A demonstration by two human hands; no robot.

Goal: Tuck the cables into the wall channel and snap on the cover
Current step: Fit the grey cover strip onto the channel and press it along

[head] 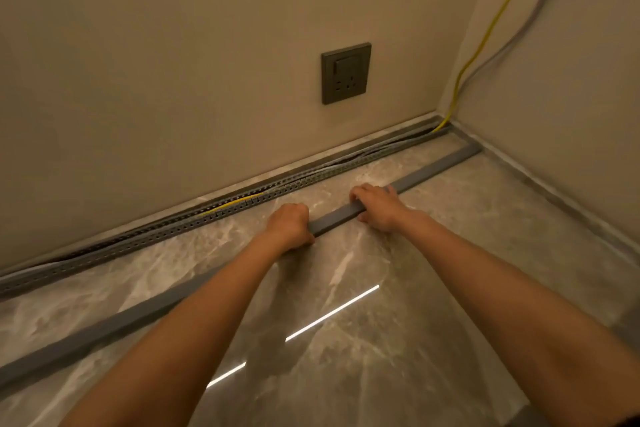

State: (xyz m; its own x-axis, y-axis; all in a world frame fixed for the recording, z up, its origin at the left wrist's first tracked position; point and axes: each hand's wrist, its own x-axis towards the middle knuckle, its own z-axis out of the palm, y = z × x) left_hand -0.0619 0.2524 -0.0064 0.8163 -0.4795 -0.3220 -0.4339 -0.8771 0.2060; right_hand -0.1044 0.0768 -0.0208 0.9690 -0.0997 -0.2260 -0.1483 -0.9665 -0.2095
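Back wall (pixel 173 62): plain beige, meeting the side wall (pixel 561 121) at a corner on your right.

Floor (pixel 433 253): glossy marble-patterned tile. It carries a bright streak of reflected light (pixel 332 312) between your forearms.

Cover (pixel 332 218): a long grey strip running from the lower left edge of the view up toward the corner. It lies along the floor, roughly parallel to the channel and apart from it on your side. Whether it rests on the tile or is raised slightly, you cannot tell.

Channel (pixel 138 239): a grey slotted trough at the foot of the back wall, open on top, with no cover on it.

Cables: a yellow cable (pixel 485 42) and a grey cable (pixel 526 21) come down the side wall to the corner and enter the channel. Grey strands lie along the inside of the trough, and the yellow one shows again partway along it, just beyond your left hand.

Socket (pixel 345 73): a dark square plate on the back wall, above the channel.

Right hand (pixel 377 206): laid over the cover, fingers curled past its far edge and thumb at its near edge, gripping it.

Left hand (pixel 289 225): just beside the right one, nearer you along the strip. It grips the cover the same way, fingers wrapped over the top and thumb on the near side.
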